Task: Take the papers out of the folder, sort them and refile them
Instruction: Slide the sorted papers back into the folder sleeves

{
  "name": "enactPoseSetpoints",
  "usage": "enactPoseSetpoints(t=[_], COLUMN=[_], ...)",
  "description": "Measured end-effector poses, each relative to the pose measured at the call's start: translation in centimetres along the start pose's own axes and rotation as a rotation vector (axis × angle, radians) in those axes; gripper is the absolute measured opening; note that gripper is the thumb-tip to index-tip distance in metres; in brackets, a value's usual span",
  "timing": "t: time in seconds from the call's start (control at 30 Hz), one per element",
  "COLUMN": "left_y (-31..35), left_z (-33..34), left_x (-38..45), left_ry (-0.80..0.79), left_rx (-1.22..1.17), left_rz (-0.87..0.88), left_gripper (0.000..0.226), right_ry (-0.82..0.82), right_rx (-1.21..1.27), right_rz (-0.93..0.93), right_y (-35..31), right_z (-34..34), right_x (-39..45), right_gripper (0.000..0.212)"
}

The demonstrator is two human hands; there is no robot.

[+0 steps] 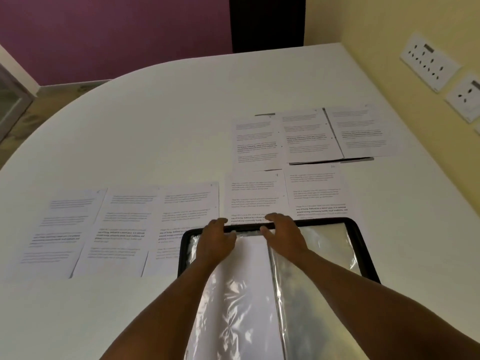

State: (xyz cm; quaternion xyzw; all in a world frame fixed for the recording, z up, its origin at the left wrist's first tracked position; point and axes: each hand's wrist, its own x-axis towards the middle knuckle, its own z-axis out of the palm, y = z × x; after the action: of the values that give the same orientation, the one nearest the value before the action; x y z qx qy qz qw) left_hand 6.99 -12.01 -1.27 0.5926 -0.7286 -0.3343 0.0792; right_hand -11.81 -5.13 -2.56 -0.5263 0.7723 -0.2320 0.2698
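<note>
Now | folder [361, 237] open, spine toward viewer | hands at far edge

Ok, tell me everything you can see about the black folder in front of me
The folder lies open and flat on the white table, nearest you. It has a black rounded border and glossy, crinkled clear plastic sleeves; the left sleeve holds a white sheet. A spine fold runs down the middle. Its far edge overlaps printed pages. Your left hand and right hand rest at its top edge, by the sleeve opening.
</note>
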Motion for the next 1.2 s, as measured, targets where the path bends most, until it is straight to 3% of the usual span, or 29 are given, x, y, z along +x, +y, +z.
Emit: enactPoseSetpoints(t=[0.37,0.53,0.77,1.0,1.1,1.2], left_y=[8.1,10.1,10.5,8.1,7.0,6.8], left_z=[0.1,1.4,4.3,4.0,3.0,1.9], left_x=[16.9,23.7,29.9,31.4,31.8,32.5], left_ry=[0.113,0.16,0.134,0.25,0.299,0.284], left_rx=[-0.138,-0.114,0.074,0.217,0.14,0.056], left_rz=[-0.111,-0.146,-0.215,-0.284,-0.343,-0.419], left_gripper=[0.065,0.067,0.076,0.072,0.079,0.088], right_ry=[0.084,0.027,-0.119,-0.096,-0.028,0.158], right_rx=[0.051,-0.054,-0.429,-0.43,-0.38,-0.34], right_rz=[0.1,0.095,-0.035,-0.086,-0.09,0.054], right_y=[3.0,4.3,4.7,3.2,2.3,1.5], right_z=[-5.0,-5.2,-3.2,-0.9,-0.1,0.6], right_x=[16.3,22.2,27.3,29.2,29.5,29.5], right_gripper=[0.043,0.052,0.062,0.057,0.051,0.053])
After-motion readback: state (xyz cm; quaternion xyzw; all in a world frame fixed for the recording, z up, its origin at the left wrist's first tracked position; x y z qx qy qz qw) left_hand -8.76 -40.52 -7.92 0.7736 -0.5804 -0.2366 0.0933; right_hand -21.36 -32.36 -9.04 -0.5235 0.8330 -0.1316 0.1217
